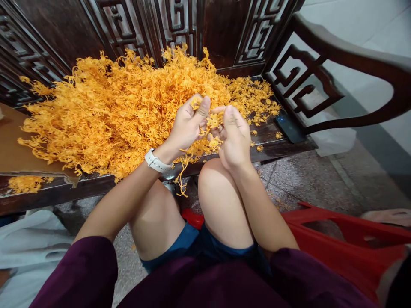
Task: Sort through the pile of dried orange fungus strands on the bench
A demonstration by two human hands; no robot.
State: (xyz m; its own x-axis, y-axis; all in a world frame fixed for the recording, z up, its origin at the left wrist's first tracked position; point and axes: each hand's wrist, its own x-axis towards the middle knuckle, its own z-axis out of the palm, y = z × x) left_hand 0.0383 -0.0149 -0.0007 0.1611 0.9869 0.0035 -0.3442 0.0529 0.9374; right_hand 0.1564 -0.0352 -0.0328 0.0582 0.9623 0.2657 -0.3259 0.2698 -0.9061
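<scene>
My left hand (189, 122), with a white watch strap (157, 161) at the wrist, is closed on a strand of small orange plastic flower-like pieces (212, 122). Its thumb and forefinger pinch together, and a branching stem (182, 177) hangs below toward my knees. Facing it, my right hand (235, 134) has its thumb and forefinger closed at the other side of the same pieces. Behind both hands a large heap of tangled orange plastic pieces (128, 107) covers the bench. Separate small orange pieces (257, 98) lie to the right of the heap.
The dark carved wooden bench (285, 149) has an armrest (356, 60) at right. A dark phone-like object (290, 127) lies by it. Cardboard (28, 149) sits at left. A red plastic stool (337, 252) stands at lower right, and white bags (35, 248) rest at lower left.
</scene>
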